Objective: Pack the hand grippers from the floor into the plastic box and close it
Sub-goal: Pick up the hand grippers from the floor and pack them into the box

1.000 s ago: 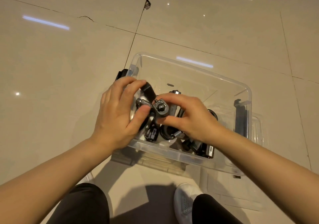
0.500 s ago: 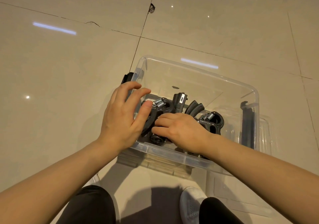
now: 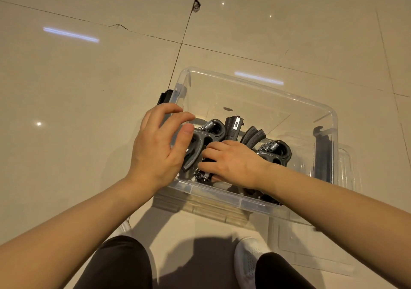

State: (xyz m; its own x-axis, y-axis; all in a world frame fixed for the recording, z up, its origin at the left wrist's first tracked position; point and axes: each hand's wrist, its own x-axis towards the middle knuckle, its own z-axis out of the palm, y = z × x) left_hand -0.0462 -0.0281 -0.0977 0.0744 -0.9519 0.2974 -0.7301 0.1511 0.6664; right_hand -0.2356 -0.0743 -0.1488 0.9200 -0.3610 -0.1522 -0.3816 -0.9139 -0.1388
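A clear plastic box [image 3: 329, 110] stands open on the tiled floor in front of me. Several black hand grippers with metal springs lie in its near half; one [image 3: 213, 128] is at the left and another [image 3: 277, 151] at the right. My right hand [image 3: 233, 164] is down inside the box, fingers and thumb curled on a gripper [image 3: 201, 176] by the near wall, which it mostly hides. My left hand [image 3: 155, 150] hovers over the box's left edge with fingers spread and holds nothing; its thumb is close to the left gripper's handle.
The clear lid [image 3: 311, 255] lies flat on the floor at the box's near right corner. Black latches sit on the box's left end [image 3: 164, 96] and right end [image 3: 322, 155]. My knees and a white shoe [image 3: 246, 259] are just below the box.
A second ago both hands held one gripper above the box. My right hand has since lowered it in among the others, and my left hand has let go and opened.
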